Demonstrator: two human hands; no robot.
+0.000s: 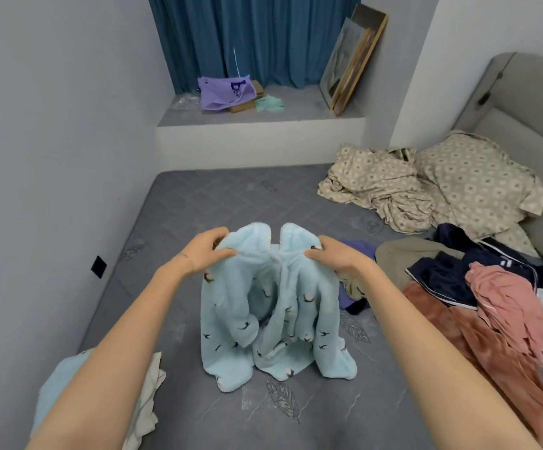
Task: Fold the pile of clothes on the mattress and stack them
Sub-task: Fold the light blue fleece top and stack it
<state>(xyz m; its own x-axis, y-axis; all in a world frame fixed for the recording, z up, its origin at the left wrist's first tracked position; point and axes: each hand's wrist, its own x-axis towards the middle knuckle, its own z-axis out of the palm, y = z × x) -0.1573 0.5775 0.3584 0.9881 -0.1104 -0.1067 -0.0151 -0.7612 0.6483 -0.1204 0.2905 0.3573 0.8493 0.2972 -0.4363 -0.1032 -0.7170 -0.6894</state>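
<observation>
Gripping one pale blue fleece (231, 319) by its top, the person's two hands hold it up over the mattress (218, 196). The left hand (210, 251) has fingers and thumb curled round the cloth on the left side. The right hand (331, 254) pinches the right side in the same way. Two rounded folds of the fleece stand above the hands, with a white zip edge between them. The rest hangs down between the forearms, and its lower edge rests on the mattress near the middle. Small dark bird shapes dot the cloth.

To the right lies the pile (442, 277), unfolded and tangled. Six colours show in it: navy, pink, rust, khaki, purple and white. How many garments that makes cannot be told. Under the left forearm, at the near left edge, two more pieces lie together: one blue piece (56, 391) and one cream piece (148, 394).

Two lumps of flower-print bedding (377, 183) sit at the far right, beside a grey headboard (507, 92). On the ledge (296, 108) beyond the mattress are one purple bag (221, 92), one green packet (270, 103) and at least two frames (354, 60) leaning on the wall. One blue curtain (263, 37) hangs behind.
</observation>
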